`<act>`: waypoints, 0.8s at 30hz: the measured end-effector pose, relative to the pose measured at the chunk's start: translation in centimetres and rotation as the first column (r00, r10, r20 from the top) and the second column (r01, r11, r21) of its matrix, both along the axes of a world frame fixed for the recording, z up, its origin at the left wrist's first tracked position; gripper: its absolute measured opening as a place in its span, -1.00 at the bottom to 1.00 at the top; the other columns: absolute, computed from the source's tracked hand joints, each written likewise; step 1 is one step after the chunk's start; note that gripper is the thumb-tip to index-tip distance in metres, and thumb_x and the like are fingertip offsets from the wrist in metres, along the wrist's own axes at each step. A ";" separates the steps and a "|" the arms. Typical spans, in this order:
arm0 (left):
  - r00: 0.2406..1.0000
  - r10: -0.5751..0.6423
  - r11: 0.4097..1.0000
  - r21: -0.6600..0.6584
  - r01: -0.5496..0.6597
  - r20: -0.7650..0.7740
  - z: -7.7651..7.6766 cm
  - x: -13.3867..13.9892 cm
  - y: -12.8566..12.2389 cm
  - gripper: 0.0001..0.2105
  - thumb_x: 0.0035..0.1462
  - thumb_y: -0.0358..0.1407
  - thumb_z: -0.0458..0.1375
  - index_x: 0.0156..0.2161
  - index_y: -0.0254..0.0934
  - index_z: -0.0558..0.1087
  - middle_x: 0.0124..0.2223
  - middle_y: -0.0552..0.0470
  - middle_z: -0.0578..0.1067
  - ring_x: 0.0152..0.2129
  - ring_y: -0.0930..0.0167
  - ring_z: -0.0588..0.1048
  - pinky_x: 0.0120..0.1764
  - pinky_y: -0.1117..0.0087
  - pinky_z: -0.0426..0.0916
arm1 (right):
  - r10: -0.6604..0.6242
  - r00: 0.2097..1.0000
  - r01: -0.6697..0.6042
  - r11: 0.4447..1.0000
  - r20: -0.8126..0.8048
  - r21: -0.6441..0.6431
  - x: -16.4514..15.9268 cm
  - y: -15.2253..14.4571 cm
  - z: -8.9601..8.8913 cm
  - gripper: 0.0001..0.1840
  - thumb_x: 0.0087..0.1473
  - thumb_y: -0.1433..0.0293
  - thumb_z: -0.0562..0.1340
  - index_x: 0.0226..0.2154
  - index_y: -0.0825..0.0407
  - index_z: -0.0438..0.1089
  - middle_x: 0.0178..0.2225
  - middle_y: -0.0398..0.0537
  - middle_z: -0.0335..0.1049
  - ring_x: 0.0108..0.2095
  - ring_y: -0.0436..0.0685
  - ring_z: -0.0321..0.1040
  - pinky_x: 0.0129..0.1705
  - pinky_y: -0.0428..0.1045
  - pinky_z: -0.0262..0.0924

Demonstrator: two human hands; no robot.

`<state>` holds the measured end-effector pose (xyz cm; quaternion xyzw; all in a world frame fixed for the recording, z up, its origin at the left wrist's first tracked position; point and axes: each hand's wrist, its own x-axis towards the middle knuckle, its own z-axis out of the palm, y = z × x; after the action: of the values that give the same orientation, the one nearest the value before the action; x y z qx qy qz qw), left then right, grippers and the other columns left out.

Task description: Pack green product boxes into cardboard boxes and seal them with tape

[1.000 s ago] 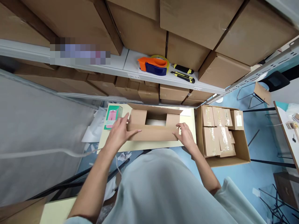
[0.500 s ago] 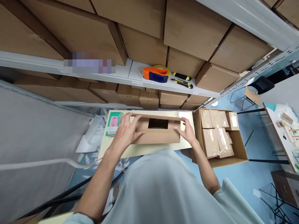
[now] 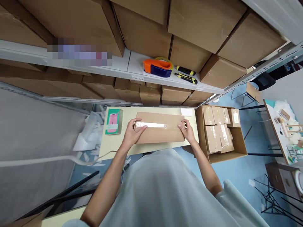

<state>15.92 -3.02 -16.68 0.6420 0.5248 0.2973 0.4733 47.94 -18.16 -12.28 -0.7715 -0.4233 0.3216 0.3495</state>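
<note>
A long brown cardboard box (image 3: 161, 134) lies on the cream tabletop, its upper face crossed by a strip of clear tape (image 3: 153, 125) that shines white at the left. My left hand (image 3: 133, 131) grips the box's left end, thumb on top and fingers round the far edge. At the opposite end my right hand (image 3: 188, 130) holds it between thumb and fingers. Left of the box stands a green carton (image 3: 114, 121) with a pink picture on it. The underside of the box is hidden.
A white card (image 3: 186, 112) lies at the table's back right. An open carton (image 3: 240, 148) of taped boxes stands to the right. On the shelf above are an orange-and-blue tape dispenser (image 3: 157, 67) and utility knives (image 3: 186, 78). A white cable (image 3: 71, 158) runs in from the left.
The box has been turned: a face with a dark rectangular opening showed before, a taped face shows now. Both hands still hold its ends. The left hand has come away from the green carton.
</note>
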 end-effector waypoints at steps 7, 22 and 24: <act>0.998 0.047 0.999 0.003 -0.047 -0.029 0.1 0.1 -1.5 -0.50 0.20 0.05 0.31 0.13 -0.17 0.44 0.20 -0.17 0.53 0.20 0.12 0.50 0.29 0.07 0.38 | 0.048 0.997 -0.045 0.998 -0.063 0.039 1.1 0.2 -0.3 -0.55 0.31 -0.01 0.28 0.08 -0.10 0.31 0.15 0.07 0.49 0.01 0.18 0.48 0.03 0.04 0.42; 0.999 0.033 0.994 -0.106 -0.034 -0.011 0.5 -0.8 -2.0 -0.41 0.17 0.09 0.36 0.19 -0.15 0.41 0.29 -0.14 0.51 0.16 0.18 0.55 0.20 0.17 0.47 | 0.169 0.948 -0.168 0.985 -0.268 0.027 3.1 0.2 -0.1 -0.49 0.18 0.02 0.41 0.03 -0.11 0.30 0.20 0.06 0.42 0.04 0.11 0.49 0.08 0.01 0.44; 0.999 0.023 0.996 -0.082 -0.025 -0.022 0.3 -0.8 -1.9 -0.41 0.18 0.07 0.36 0.20 -0.16 0.39 0.29 -0.15 0.50 0.22 0.16 0.52 0.28 0.13 0.42 | 0.171 0.948 -0.174 0.985 -0.269 0.013 3.1 0.2 -0.5 -0.46 0.18 0.00 0.41 0.04 -0.10 0.29 0.22 0.06 0.38 -0.01 0.08 0.47 0.04 -0.01 0.44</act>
<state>15.07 -4.92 -16.41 0.6188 0.5492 0.2742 0.4902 51.04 -17.93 -12.74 -0.6826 -0.4361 0.4551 0.3699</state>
